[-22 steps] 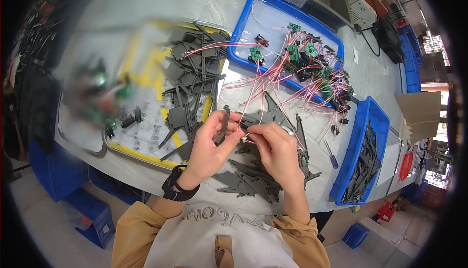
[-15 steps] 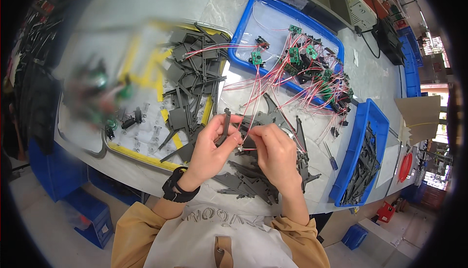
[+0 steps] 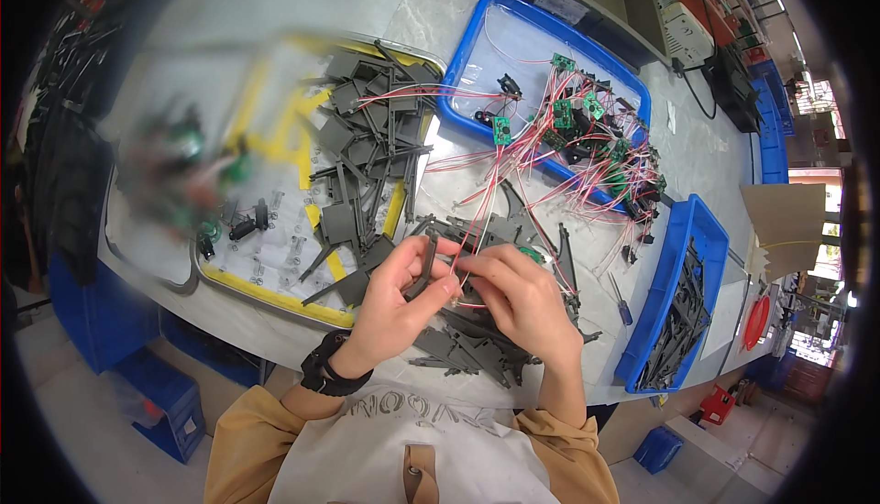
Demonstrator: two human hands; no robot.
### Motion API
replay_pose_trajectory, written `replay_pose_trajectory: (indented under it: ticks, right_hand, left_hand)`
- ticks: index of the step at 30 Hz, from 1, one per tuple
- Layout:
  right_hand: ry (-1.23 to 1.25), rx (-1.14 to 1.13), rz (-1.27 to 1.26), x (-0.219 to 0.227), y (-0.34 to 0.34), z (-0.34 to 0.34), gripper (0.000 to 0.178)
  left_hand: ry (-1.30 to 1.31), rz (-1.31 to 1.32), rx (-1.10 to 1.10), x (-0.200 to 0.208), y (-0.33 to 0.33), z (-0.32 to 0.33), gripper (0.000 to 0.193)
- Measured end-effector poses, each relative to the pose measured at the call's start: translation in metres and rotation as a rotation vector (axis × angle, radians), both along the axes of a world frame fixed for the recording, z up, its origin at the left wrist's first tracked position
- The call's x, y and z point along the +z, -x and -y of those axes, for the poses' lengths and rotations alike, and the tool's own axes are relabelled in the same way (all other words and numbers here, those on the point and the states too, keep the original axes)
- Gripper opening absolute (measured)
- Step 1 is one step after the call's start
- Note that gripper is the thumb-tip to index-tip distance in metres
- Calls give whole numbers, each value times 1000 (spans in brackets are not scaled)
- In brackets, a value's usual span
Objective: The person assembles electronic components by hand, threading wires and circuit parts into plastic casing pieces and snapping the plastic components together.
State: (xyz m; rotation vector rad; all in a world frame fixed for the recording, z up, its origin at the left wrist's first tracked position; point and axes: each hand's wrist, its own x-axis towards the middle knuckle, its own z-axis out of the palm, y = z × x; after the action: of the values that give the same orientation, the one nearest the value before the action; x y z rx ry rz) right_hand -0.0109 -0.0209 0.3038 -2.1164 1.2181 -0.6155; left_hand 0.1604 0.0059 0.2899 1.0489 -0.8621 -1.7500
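Note:
My left hand is closed around a narrow dark grey plastic part, which stands up between its fingers. Right beside it, my right hand pinches thin red and white wires, its fingertips nearly touching the left thumb. The wires run away from me toward a small green circuit board at the near edge of a blue tray. Their ends between my fingers are too small to make out. Beneath and around both hands lie several flat dark grey plastic parts, partly hidden by the hands.
More wired circuit boards crowd the blue tray and spill over its edge. To the left, a yellow-taped tray bears grey plastic parts. On the right are a screwdriver and a blue bin of dark strips.
Both hands have come slightly nearer to me, and the right hand has turned, showing more of its back. The wires and the board near the tray's edge have shifted a little right.

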Motion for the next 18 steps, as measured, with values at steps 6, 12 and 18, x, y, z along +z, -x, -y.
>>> replay_pose_trajectory:
  ticks: [6,12,18]
  right_hand:
    - [2,-2,52,-2,6,1,14]
    - [-21,-24,143,5,7,-3,21]
    - [-201,-148,319,14,4,-19,36]
  left_hand:
    - [-9,-37,48,-10,-2,10,30]
    - [-96,-75,-12,0,-5,14,33]
    - [-98,-137,-23,2,-4,15,33]
